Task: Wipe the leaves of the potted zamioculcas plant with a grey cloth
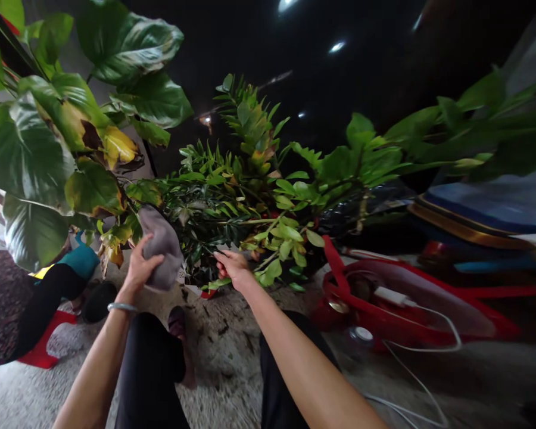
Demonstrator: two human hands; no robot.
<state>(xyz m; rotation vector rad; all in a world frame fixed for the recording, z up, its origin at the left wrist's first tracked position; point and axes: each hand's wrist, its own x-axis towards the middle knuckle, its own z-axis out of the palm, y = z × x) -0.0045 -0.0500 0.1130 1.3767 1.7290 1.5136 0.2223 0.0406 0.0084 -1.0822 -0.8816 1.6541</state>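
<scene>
My left hand (143, 265) grips a soft grey cloth (163, 253), with the thumb over its near side, and holds it up before the leaves. To the right, my right hand (232, 265) is closed in a pinch among the lower foliage. A thin dark piece runs to its fingertips, but I cannot make out whether it is a stem or something else. Dense dark green foliage (205, 205) lies just beyond both hands. Lighter green leafy stems (290, 232) hang close to the right of my right hand.
Large, partly yellowed leaves (31, 149) hang at the left. Below them another person's dark sleeve (36, 322) shows near a red stool (53, 339). A red bag (361, 298) with a white charger (390, 296) stands on the right; a white cable (422, 381) trails over the floor.
</scene>
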